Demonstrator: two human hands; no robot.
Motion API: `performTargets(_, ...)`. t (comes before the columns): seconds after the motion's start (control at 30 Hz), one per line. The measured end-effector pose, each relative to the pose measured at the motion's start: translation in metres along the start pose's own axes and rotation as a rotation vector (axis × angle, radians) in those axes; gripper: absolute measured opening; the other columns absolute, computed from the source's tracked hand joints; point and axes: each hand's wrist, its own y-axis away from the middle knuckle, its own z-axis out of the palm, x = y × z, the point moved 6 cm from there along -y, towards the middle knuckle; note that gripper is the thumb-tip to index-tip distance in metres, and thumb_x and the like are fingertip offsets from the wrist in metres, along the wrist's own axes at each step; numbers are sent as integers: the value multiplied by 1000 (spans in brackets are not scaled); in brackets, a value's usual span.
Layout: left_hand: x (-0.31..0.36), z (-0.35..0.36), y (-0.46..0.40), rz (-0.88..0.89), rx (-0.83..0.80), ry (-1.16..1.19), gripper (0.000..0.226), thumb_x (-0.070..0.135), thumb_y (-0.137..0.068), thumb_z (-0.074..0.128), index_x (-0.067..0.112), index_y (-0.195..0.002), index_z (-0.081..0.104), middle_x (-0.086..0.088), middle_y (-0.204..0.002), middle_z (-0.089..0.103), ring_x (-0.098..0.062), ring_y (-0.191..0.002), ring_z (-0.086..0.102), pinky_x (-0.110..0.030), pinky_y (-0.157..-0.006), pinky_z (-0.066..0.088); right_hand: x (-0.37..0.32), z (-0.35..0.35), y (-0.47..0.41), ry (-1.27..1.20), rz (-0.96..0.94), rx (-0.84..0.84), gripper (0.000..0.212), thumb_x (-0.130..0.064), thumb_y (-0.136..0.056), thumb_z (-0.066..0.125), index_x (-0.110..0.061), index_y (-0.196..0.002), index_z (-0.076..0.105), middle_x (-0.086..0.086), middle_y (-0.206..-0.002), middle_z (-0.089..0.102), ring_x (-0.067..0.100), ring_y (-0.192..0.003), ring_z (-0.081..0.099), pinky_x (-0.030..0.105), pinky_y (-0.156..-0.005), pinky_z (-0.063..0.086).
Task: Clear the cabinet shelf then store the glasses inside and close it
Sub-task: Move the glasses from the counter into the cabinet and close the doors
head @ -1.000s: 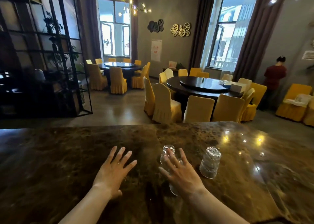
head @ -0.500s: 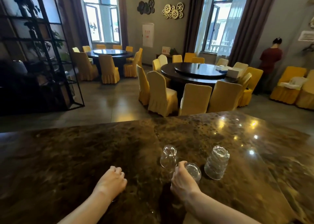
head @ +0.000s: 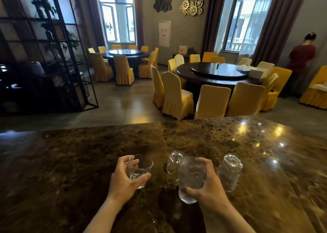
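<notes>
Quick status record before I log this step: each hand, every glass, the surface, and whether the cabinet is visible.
left hand: grips a short clear glass tumbler, held upright
right hand: grips a tall clear ribbed glass
glasses on counter: small clear glass and clear ribbed glass, both upside down
surface: dark brown marble countertop
cabinet: not in view
background: round dining tables, yellow-covered chairs, a person in a red top far right

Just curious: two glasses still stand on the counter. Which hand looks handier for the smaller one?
Neither is free: the left hand and right hand each hold a glass. The right is probably better placed, since the small glass stands right beside it.
</notes>
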Motion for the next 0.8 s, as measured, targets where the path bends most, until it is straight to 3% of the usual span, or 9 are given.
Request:
performTargets(0.07,-10,19,5,-48,28,107,82,31,-56,97,36,-120,46,7,-120,65,-9,-110,63,-34,-93,53,9,5,5,-26,-21,7,94,-32,-46,97,-45,-124,46,-16,-109,71,5,-103,69,29,-88,58)
performTargets(0.2,-23,50,11,-66,16,69,86,24,-56,99,31,-120,41,4,-122,62,-12,-114,61,-28,-93,49,23,11,10,2,-41,-12,93,-34,-47,98,-45,-124,47,-22,-112,70,0,-106,67,17,-86,54)
performTargets(0.43,-30,61,17,-39,18,-57,98,26,-55,99,32,-130,37,3,-119,61,-12,-109,61,-17,-87,45,29,12,17,28,-3,-67,94,-36,-45,98,-50,-121,43,-26,-115,66,0,-110,64,24,-93,55)
performTargets(0.63,-30,63,21,-29,-19,-117,94,27,-53,100,31,-131,48,3,-119,62,-12,-110,61,-20,-90,46,34,9,18,-29,87,-87,99,-34,-42,100,-45,-124,45,-15,-113,70,3,-108,67,33,-95,56)
performTargets(0.73,-25,61,22,-47,-58,-150,99,38,-52,99,32,-133,44,6,-123,58,-14,-117,59,-26,-95,47,25,4,20,-38,89,-160,105,-40,-45,102,-44,-131,42,-19,-119,68,-1,-113,63,29,-99,53)
performTargets(0.8,-15,57,22,-36,-108,-230,111,63,-49,92,36,-141,35,14,-132,48,-9,-122,51,-35,-101,46,18,-12,20,30,61,-240,114,-52,-46,100,-46,-141,37,-24,-129,61,-10,-121,54,16,-100,46)
